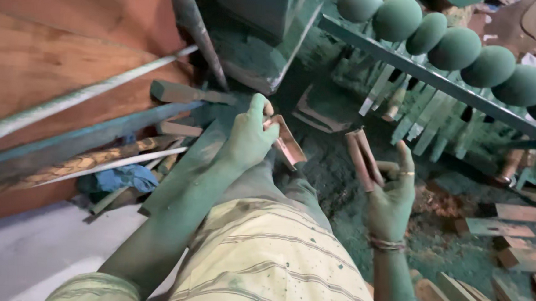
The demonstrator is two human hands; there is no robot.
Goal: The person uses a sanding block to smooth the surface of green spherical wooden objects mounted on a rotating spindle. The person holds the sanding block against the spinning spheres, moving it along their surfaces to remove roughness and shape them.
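Nearest us, at the bottom of the frame, lay our striped, cream-coloured garment (268, 260), speckled with green dust. Just above it, left of centre, our left hand (249, 137), coated green, gripped a short flat wooden piece (286, 144) between thumb and fingers, its end pointing down to the right. To the right of centre, our right hand (393, 197), a bangle at the wrist, held a pair of narrow wooden strips (360, 158) upright and close together, fingers partly spread. The two pieces were apart. Beyond, green powder covered the ground (333, 190). Farther up, a row of green balls (463, 48) ran along a metal bar (407, 63) at the upper right; planks (53, 54) leaned at the upper left.
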